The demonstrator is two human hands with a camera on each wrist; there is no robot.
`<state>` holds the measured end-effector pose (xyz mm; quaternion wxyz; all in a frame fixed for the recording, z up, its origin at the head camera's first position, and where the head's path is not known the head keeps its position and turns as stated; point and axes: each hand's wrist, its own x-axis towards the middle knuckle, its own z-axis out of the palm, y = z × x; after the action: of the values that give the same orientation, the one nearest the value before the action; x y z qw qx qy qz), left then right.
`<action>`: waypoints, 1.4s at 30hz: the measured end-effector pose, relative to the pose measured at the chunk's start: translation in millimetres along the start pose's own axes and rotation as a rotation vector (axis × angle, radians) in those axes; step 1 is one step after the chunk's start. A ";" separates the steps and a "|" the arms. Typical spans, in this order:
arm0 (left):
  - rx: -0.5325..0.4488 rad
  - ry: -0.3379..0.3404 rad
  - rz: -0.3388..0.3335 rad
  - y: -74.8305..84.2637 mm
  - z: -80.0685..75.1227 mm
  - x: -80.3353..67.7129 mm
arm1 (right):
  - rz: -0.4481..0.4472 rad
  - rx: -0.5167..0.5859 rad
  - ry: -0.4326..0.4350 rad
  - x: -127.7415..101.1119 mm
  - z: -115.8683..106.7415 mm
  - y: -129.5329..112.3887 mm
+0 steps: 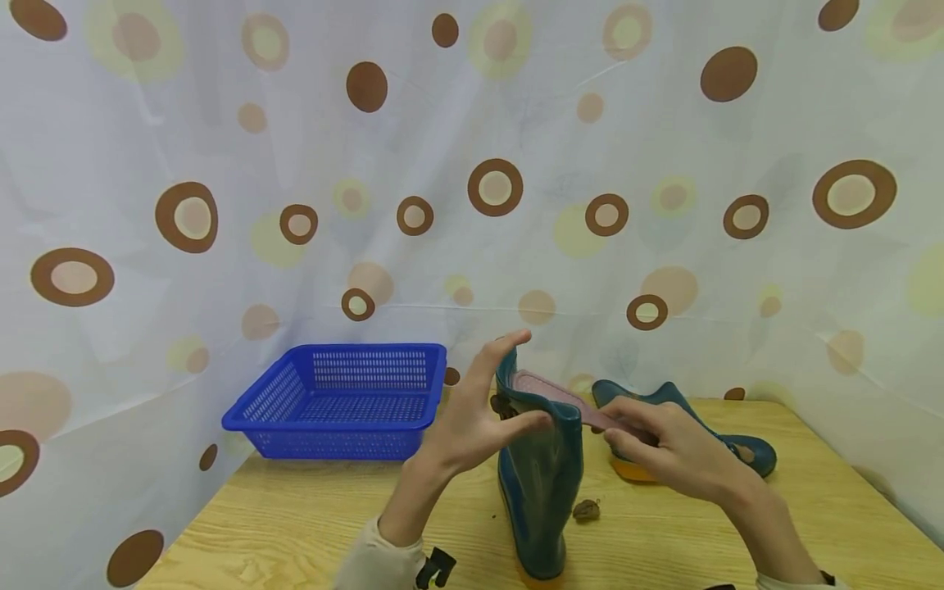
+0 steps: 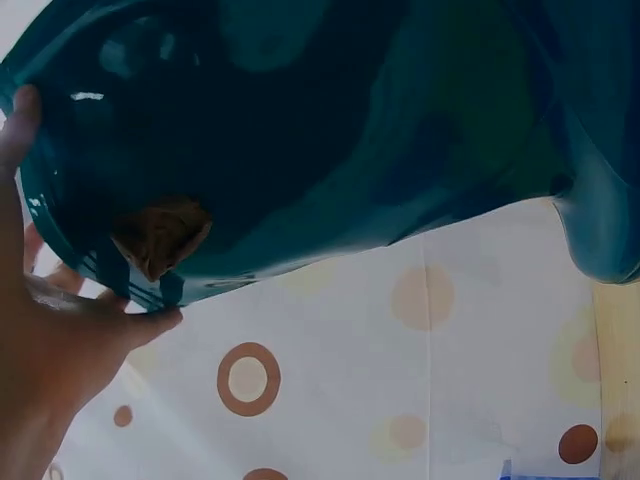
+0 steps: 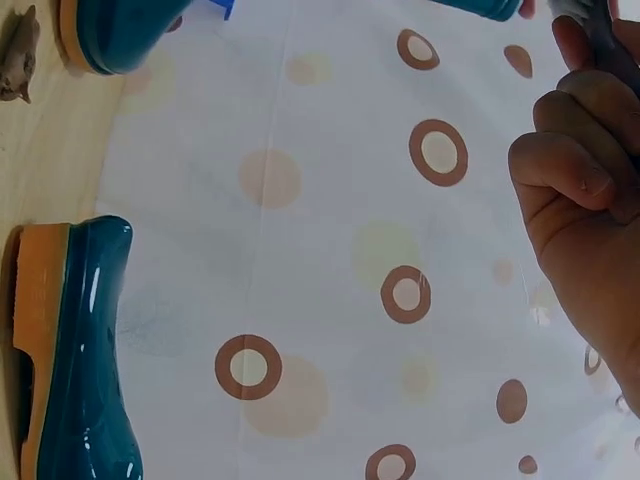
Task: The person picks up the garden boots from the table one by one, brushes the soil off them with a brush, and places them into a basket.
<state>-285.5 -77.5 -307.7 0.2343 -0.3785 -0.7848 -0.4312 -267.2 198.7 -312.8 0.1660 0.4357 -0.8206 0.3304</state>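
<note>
A teal rubber boot point(image 1: 542, 492) with an orange sole stands upright on the table. My left hand point(image 1: 472, 418) grips its top rim, thumb on the near side and fingers round the far side. A brown dry leaf point(image 2: 162, 237) clings to the shaft, close to those fingers in the left wrist view. My right hand point(image 1: 674, 451) holds a pink brush point(image 1: 549, 396) by its handle. The brush head reaches over the boot's opening, and part of it is hidden behind the rim. In the right wrist view my fingers point(image 3: 570, 165) curl round the handle.
A second teal boot point(image 1: 682, 400) with an orange sole is on the table point(image 1: 295, 524) behind my right hand. Another dry leaf point(image 1: 586, 510) lies beside the upright boot. At the back left sits a blue plastic basket point(image 1: 332, 447). A dotted curtain point(image 1: 442, 139) hangs behind.
</note>
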 end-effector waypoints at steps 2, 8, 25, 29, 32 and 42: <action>0.030 0.010 -0.007 1.5 2.4 0.0 | 0.025 0.007 -0.003 -2.2 -3.4 0.7; 0.032 0.031 0.005 -2.2 5.0 -0.2 | 0.090 -0.043 0.048 -9.2 -12.5 3.2; 0.029 0.064 0.098 -34.2 -14.6 0.9 | 0.081 -0.118 0.101 -13.3 -20.1 1.0; 0.006 0.065 0.023 -36.9 -15.2 -0.3 | 0.066 -0.115 0.108 -13.7 -20.3 1.1; -0.039 0.081 -0.015 -38.6 -14.5 -0.8 | 0.038 -0.104 0.117 -14.2 -20.6 1.4; -0.127 0.188 -0.027 -40.3 -10.4 1.7 | -0.058 -0.089 0.125 -13.0 -25.0 -15.1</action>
<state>-318.3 -99.5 -321.2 0.2766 -0.3400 -0.7353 -0.5169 -247.8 217.6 -296.0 0.2455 0.4301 -0.8095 0.3153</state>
